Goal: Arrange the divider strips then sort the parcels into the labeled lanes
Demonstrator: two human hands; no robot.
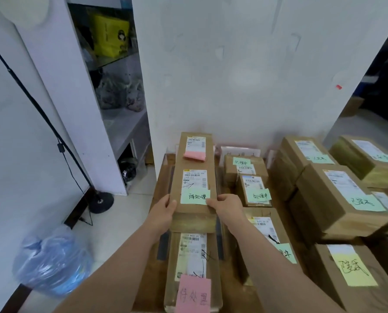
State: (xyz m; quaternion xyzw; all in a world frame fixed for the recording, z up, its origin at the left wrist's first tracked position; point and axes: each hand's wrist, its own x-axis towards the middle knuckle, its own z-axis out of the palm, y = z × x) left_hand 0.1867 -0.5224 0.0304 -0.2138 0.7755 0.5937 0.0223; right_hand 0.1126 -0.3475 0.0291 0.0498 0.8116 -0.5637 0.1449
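I hold a brown cardboard parcel (pixel 194 188) with a green handwritten note at its near end. My left hand (pixel 163 211) grips its near left corner and my right hand (pixel 227 207) its near right corner. It lies in the left lane, on top of another box. Beyond it sits a parcel with a pink note (pixel 195 145); nearer me lies one with a pink handwritten note (pixel 192 267). Dark divider strips (pixel 163 247) run along this lane's sides. The middle lane holds green-noted parcels (pixel 255 190), below a label card (pixel 240 152) against the wall.
Stacked parcels (pixel 337 199) with green and yellow notes fill the right side. A white wall stands behind the lanes. On the floor at left are a blue plastic bag (pixel 50 260), a black lamp stand base (pixel 100 202) and a shelf unit (pixel 118 86).
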